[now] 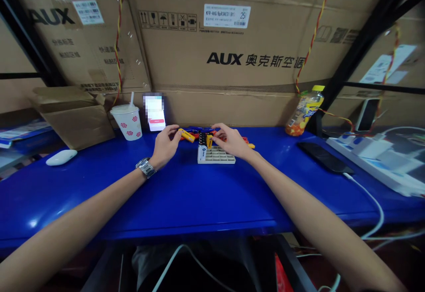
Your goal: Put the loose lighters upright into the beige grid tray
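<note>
Head camera view: you lean both forearms over a glossy blue tabletop (pixel 199 194), your left grip (pixel 165 148) pinching a short yellow stick-shaped piece (pixel 187 135) between thumb and fingertips, just left of a pale, rectangular gridded tray (pixel 221 161). Your right grip (pixel 234 142) pinches a second yellow piece (pixel 209 141), held nearly upright over the tray's left part; whether its lower end sits in a compartment, you cannot tell from here. Dark slim pieces (pixel 202 139) line up along the tray's left side, and red and blue pieces lie behind, partly hidden by your fingers.

From the tray's near edge, smooth, shiny surface runs between your forearms to the tabletop's straight front edge; at the back, a printed brown cardboard wall (pixel 226 101) bounds your reach. To your left stand a white cup (pixel 128 123) with red flower prints and a lit phone (pixel 155 112), near an open cardboard box (pixel 76 119). To your right, well apart from the tray, rise a yellow-capped clear plastic bottle (pixel 303 112) and, nearer the edge, a flat black phone (pixel 325 157) trailing a white cable. A metal-link watch (pixel 145 168) circles your left wrist.
</note>
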`<state>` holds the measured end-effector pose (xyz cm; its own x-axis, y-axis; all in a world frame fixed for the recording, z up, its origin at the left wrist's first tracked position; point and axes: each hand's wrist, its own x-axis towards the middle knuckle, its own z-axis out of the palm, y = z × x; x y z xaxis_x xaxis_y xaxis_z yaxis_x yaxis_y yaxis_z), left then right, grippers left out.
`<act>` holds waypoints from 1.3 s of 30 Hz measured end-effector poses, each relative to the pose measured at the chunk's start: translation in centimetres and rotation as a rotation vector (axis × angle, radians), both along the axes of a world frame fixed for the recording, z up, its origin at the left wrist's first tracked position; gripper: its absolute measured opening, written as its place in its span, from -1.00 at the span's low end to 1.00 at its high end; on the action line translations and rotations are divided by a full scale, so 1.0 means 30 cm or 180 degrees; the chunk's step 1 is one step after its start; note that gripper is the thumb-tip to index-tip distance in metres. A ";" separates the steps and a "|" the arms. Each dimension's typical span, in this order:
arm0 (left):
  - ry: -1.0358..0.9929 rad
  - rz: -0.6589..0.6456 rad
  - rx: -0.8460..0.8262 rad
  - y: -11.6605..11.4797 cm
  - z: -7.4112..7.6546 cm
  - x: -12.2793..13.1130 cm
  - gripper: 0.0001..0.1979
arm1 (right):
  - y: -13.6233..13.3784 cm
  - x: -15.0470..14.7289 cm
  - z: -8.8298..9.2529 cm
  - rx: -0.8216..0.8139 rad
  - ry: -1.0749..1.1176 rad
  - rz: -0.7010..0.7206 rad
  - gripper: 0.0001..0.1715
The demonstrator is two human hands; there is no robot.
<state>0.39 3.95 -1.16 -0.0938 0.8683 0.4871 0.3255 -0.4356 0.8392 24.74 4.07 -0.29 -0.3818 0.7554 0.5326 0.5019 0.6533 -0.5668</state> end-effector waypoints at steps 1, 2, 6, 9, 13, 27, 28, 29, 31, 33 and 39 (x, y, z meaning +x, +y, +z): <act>-0.0282 -0.0041 -0.0107 0.005 -0.002 0.001 -0.72 | 0.001 0.002 0.000 0.0009 -0.0019 -0.0003 -0.65; -0.0518 -0.0096 -0.0210 0.009 -0.003 0.003 -0.74 | 0.002 0.004 0.001 0.0003 -0.0034 -0.0010 -0.66; -0.0861 -0.0476 -0.0507 -0.007 0.007 0.015 -0.83 | 0.009 0.019 0.001 -0.0017 -0.0096 -0.0075 -0.66; -0.1188 -0.0928 -0.0919 -0.045 0.032 0.029 -0.83 | 0.017 0.032 -0.003 -0.0001 -0.0176 -0.0078 -0.66; -0.1769 -0.1152 -0.1342 -0.085 0.066 0.045 -0.83 | 0.017 0.038 -0.003 -0.0061 -0.0309 -0.0131 -0.67; -0.0798 -0.0906 -0.1617 -0.094 0.052 0.047 -0.60 | -0.007 0.028 0.018 -0.0112 -0.0595 -0.0234 -0.69; -0.0738 -0.0897 -0.1604 -0.096 0.051 0.049 -0.61 | -0.005 0.030 0.015 -0.0105 -0.0583 -0.0218 -0.70; -0.0695 -0.0884 -0.1591 -0.099 0.051 0.051 -0.62 | -0.003 0.032 0.014 -0.0103 -0.0572 -0.0203 -0.70; -0.0643 -0.0841 -0.1559 -0.103 0.054 0.053 -0.65 | -0.002 0.033 0.013 -0.0105 -0.0570 -0.0183 -0.70; -0.0616 -0.0793 -0.1526 -0.106 0.056 0.054 -0.68 | -0.004 0.033 0.015 -0.0113 -0.0584 -0.0190 -0.69; -0.0528 -0.0773 -0.1457 -0.103 0.052 0.052 -0.72 | -0.005 0.031 0.019 -0.0133 -0.0628 -0.0217 -0.67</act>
